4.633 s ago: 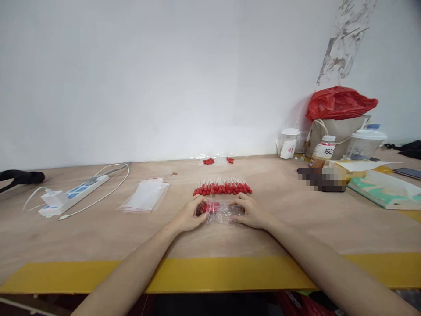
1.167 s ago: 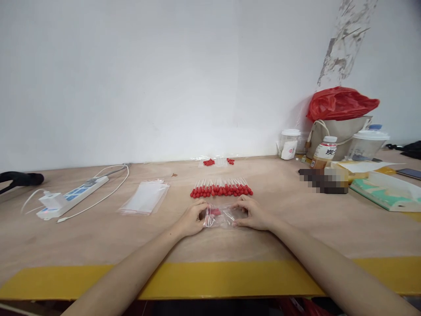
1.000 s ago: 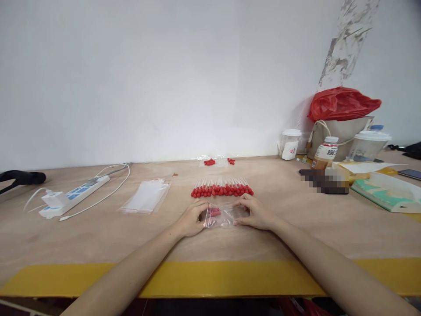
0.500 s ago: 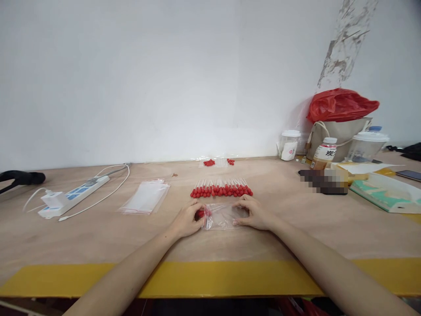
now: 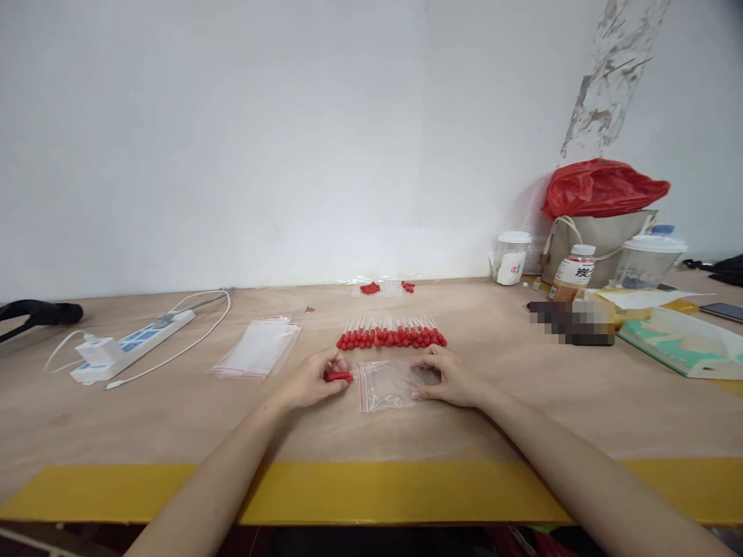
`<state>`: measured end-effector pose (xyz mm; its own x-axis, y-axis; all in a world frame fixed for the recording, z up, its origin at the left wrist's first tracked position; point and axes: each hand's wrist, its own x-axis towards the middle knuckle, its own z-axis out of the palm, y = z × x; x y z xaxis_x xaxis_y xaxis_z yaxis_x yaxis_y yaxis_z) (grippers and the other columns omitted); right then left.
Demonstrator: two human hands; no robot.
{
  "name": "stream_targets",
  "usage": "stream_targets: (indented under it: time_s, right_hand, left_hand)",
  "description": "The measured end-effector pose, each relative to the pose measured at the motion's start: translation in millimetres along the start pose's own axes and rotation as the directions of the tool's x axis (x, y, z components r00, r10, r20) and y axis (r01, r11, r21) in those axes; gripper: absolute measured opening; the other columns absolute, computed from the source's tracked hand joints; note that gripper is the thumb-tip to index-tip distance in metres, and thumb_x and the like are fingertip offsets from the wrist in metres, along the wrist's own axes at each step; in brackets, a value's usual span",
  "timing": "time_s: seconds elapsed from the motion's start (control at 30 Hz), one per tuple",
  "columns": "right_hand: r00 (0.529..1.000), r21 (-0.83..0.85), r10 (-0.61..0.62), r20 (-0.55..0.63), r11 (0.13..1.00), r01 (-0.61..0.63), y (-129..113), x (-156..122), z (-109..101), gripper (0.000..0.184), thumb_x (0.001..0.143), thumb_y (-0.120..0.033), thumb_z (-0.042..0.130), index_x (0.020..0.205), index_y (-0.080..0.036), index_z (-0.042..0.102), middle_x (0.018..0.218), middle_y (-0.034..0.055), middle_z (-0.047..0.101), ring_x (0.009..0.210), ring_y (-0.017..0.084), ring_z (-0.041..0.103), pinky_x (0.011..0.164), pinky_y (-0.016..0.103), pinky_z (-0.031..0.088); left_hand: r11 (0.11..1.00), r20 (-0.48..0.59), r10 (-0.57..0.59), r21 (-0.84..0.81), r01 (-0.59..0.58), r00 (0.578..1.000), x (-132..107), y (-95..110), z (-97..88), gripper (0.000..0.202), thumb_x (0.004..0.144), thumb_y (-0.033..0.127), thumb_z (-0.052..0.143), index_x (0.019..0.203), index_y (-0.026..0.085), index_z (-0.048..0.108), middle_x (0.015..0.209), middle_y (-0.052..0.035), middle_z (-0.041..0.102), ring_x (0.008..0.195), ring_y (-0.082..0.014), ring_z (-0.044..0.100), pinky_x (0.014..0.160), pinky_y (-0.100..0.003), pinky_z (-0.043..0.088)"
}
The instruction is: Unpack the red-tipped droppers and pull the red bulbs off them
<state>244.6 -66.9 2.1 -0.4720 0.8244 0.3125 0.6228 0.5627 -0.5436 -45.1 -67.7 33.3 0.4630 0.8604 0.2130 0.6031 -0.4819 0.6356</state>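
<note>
My left hand (image 5: 310,379) pinches a small red-tipped piece (image 5: 338,377) just left of the red-edged mouth of a clear zip bag (image 5: 388,384). The bag lies flat on the wooden table (image 5: 174,418) and looks empty. My right hand (image 5: 450,377) holds the bag's right end down, thumb and fingers pinched on the plastic. Just beyond both hands lies a row of red-tipped sticks (image 5: 390,333).
A stack of clear zip bags (image 5: 257,347) lies to the left, with a white power strip (image 5: 131,345) and cables further left. Filled bags (image 5: 384,287) rest by the wall. Cups, a bottle (image 5: 571,272), a tote with a red bag (image 5: 600,188) and papers crowd the right.
My left hand has drawn back to the left, bringing the red piece out from the bag's mouth. The bag now looks empty. My right hand stays on the bag.
</note>
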Motion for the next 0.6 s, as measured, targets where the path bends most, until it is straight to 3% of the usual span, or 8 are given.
stream_targets:
  time_s: [0.1,0.13,0.2,0.27,0.33,0.4,0.47,0.6]
  right_hand:
    - [1.0,-0.003,0.002,0.003,1.0,-0.002,-0.2,0.0,-0.4,0.048,0.06,-0.049,0.067,0.098,-0.019,0.06,0.086,0.004,0.047,0.077,0.015,0.046,0.069,0.028,0.041]
    - [1.0,-0.005,0.002,0.005,1.0,-0.002,-0.3,0.0,-0.6,0.048,0.06,-0.049,0.067,0.097,-0.019,0.06,0.086,0.0041,0.047,0.077,0.015,0.046,0.068,0.028,0.041]
    - [1.0,-0.009,0.001,0.009,1.0,-0.001,-0.7,0.1,-0.9,0.048,0.06,-0.05,0.067,0.096,-0.019,0.061,0.085,0.0041,0.047,0.076,0.015,0.046,0.068,0.027,0.041]
    - [1.0,-0.008,-0.003,0.011,1.0,0.003,-1.1,0.2,-1.1,0.048,0.06,-0.05,0.067,0.096,-0.019,0.061,0.085,0.0042,0.047,0.077,0.015,0.046,0.068,0.027,0.04]
    - [1.0,-0.002,-0.008,0.009,1.0,0.008,-1.0,0.4,-0.9,0.047,0.06,-0.049,0.067,0.096,-0.019,0.061,0.086,0.0042,0.046,0.077,0.015,0.046,0.068,0.027,0.04]
    - [1.0,0.005,-0.009,0.007,1.0,0.009,-0.3,0.6,-0.4,0.047,0.06,-0.049,0.067,0.096,-0.02,0.061,0.086,0.0041,0.046,0.077,0.015,0.046,0.068,0.028,0.041]
    - [1.0,0.01,-0.011,0.01,1.0,0.01,0.8,0.6,0.2,0.047,0.06,-0.05,0.067,0.096,-0.02,0.061,0.086,0.0039,0.046,0.077,0.016,0.046,0.069,0.028,0.041]
    - [1.0,0.016,-0.017,0.011,1.0,0.016,2.0,0.4,1.1,0.049,0.06,-0.05,0.067,0.097,-0.02,0.06,0.086,0.0036,0.046,0.078,0.016,0.046,0.07,0.028,0.04]
  left_hand:
    - [0.989,0.051,-0.05,-0.14,0.056,0.997,-5.2,-7.0,-27.5,0.017,0.067,0.03,0.061,0.076,0.017,0.056,0.076,-0.0031,0.065,0.072,-0.0161,0.06,0.065,-0.027,0.047]
    - [0.986,0.016,-0.073,-0.15,0.075,0.997,-7.5,-10.8,-37.3,0.018,0.068,0.032,0.061,0.077,0.017,0.058,0.079,-0.0041,0.066,0.076,-0.0172,0.061,0.069,-0.029,0.048]
    - [0.979,-0.166,-0.126,-0.178,0.096,0.978,-11.6,-19.6,-54.3,0.023,0.068,0.036,0.061,0.081,0.017,0.06,0.081,-0.0048,0.067,0.077,-0.0185,0.063,0.072,-0.032,0.05]
    - [0.982,-0.4,-0.128,-0.178,0.06,0.908,-12.4,-28.1,-64.6,0.028,0.069,0.037,0.06,0.087,0.017,0.061,0.082,-0.0048,0.067,0.078,-0.0189,0.063,0.075,-0.034,0.051]
    - [0.989,-0.585,-0.098,-0.145,0.015,0.805,-7.1,-33.1,-66.4,0.033,0.071,0.037,0.059,0.097,0.017,0.057,0.087,-0.0044,0.067,0.084,-0.0184,0.063,0.081,-0.037,0.049]
    - [0.996,-0.698,-0.051,-0.085,-0.013,0.715,5.2,-33.5,-60.8,0.037,0.073,0.036,0.056,0.105,0.018,0.05,0.092,-0.0048,0.065,0.088,-0.0181,0.061,0.083,-0.038,0.048]
    - [0.999,-0.746,0.026,-0.003,-0.041,0.666,22.8,-30.3,-50.1,0.034,0.074,0.034,0.056,0.104,0.017,0.05,0.094,-0.0057,0.064,0.088,-0.0181,0.061,0.079,-0.037,0.05]
    - [0.973,-0.627,0.225,0.184,-0.138,0.746,60.8,-23.4,-22.9,0.014,0.074,0.026,0.057,0.086,0.019,0.058,0.09,-0.0025,0.065,0.084,-0.0168,0.061,0.081,-0.033,0.048]
